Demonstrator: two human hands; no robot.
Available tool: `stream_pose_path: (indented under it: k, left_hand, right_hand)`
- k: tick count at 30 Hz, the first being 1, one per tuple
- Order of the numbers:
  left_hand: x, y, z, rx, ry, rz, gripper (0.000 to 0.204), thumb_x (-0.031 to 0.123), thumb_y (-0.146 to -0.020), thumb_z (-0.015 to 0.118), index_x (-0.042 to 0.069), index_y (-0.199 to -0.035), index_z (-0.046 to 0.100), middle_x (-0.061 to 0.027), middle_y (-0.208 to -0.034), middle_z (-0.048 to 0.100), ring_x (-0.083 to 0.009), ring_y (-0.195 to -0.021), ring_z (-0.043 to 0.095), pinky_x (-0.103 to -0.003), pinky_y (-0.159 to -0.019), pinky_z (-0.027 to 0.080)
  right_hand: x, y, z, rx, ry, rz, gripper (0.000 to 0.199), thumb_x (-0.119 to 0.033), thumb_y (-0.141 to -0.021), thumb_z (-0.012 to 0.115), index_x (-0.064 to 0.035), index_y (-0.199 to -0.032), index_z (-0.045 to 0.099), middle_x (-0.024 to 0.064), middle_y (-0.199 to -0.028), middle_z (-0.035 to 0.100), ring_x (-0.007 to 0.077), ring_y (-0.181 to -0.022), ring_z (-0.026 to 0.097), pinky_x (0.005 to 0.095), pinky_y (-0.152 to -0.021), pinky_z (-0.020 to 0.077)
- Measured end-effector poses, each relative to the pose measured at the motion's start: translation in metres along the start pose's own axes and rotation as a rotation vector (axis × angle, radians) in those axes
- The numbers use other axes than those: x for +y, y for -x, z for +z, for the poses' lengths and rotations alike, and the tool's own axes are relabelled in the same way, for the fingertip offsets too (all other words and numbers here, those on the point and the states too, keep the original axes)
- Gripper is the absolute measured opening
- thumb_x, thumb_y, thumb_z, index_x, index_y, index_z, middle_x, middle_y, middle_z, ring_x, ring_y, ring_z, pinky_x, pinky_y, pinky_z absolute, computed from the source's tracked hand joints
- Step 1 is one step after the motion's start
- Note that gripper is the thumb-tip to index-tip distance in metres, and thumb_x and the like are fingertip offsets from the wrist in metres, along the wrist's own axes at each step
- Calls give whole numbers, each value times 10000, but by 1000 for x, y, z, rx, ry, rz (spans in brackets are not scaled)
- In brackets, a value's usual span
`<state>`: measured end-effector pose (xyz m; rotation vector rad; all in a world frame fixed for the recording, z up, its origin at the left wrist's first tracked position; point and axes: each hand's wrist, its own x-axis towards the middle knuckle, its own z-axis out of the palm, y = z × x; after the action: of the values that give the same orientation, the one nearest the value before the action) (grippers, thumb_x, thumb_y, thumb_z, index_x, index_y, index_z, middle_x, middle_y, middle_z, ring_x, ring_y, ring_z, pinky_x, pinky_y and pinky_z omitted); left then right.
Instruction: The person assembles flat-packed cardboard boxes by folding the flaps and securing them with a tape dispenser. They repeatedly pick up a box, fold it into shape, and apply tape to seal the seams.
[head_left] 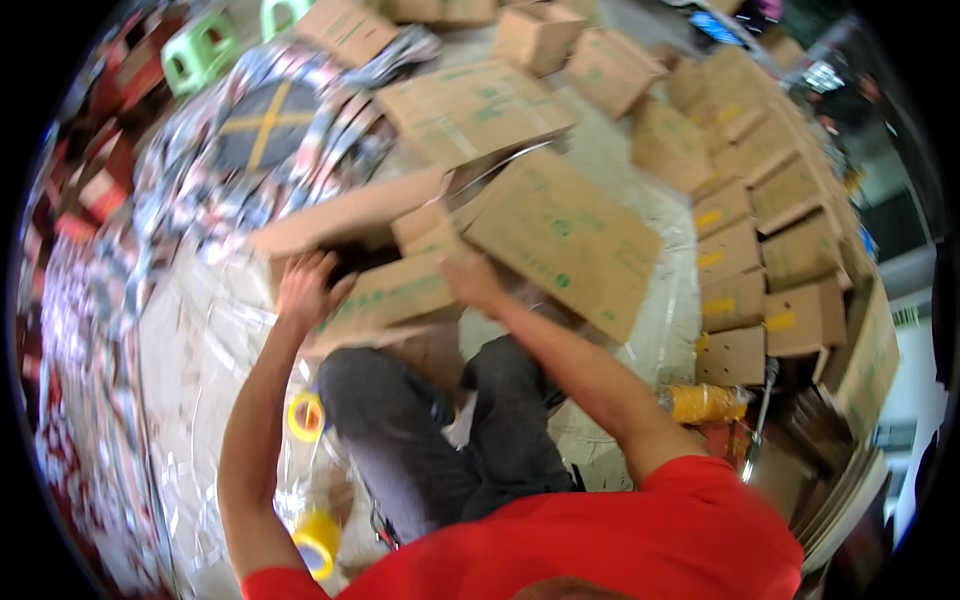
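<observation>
Cardboard box (pixel 400 285), open and resting above the knees at centre, is gripped at its flaps by the left hand (pixel 305 290) and right hand (pixel 472 282); flap folding seems underway, with the near tape roll (pixel 306 416) needed next.

Warehouse/packing area — stacked cardboard boxes (pixel 760 250), tape rolls (pixel 306 416)

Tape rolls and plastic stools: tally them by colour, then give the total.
Yellow tape rolls: 2, one beside the left knee, one nearer the left elbow
Green plastic stools: 2, one and one at the top edge
Total: 4
</observation>
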<state>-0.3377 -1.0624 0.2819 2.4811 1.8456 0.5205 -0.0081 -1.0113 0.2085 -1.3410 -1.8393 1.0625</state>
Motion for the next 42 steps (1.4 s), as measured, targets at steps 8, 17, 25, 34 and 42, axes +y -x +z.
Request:
stream_pose_path:
  k: [8, 17, 25, 34, 42]
  left_hand:
    - [38, -119, -59, 307, -90, 262, 523, 507, -1021, 576, 55, -1260, 682, -190, -1238, 654, -362, -1208, 585, -485, -1027, 454]
    - [36, -139, -13, -518, 433, 5, 667, 550, -1118, 288, 42, -1421, 596, -345, -1342, 619, -472, -1253, 598, -492, -1138, 411]
    - [58, -70, 49, -136, -71, 70, 643, 477, -1076, 432, 193, -1647, 345, -279, -1622, 373, -501, -1442, 374, -598, -1226, 239]
    - [61, -57, 54, -88, -134, 155, 635, 545, -1078, 388, 306, -1662, 314, -234, -1699, 259, -488, -1544, 246, -653, -1251, 162]
    - [37, -40, 35, -110, -4, 270, 677, 608, -1025, 439, 270, -1612, 452, -223, -1672, 302, -523, -1477, 302, -663, -1208, 220]
  right_hand:
    - [-41, 11, -17, 49, -62, 90, 473, -350, -1019, 608, 5, -1331, 630, 270, -1224, 707, 439, -1176, 662, 477, -1022, 494]
    - [-32, 10, -17, 99, 96, 31, 555, -394, -997, 608, 30, -1354, 585, 314, -1174, 700, 509, -1128, 648, 537, -992, 497]
    - [-40, 9, -16, 124, 103, -81, 534, -384, -1006, 588, 39, -1331, 569, 342, -1143, 690, 523, -1089, 653, 555, -954, 506]
    - [-32, 9, -16, 99, 30, -99, 527, -394, -1015, 581, 20, -1341, 581, 314, -1160, 700, 510, -1120, 649, 533, -976, 503]
    - [-28, 8, -11, 1, 11, 18, 526, -426, -1026, 578, -1, -1336, 610, 299, -1186, 701, 482, -1141, 658, 501, -998, 503]
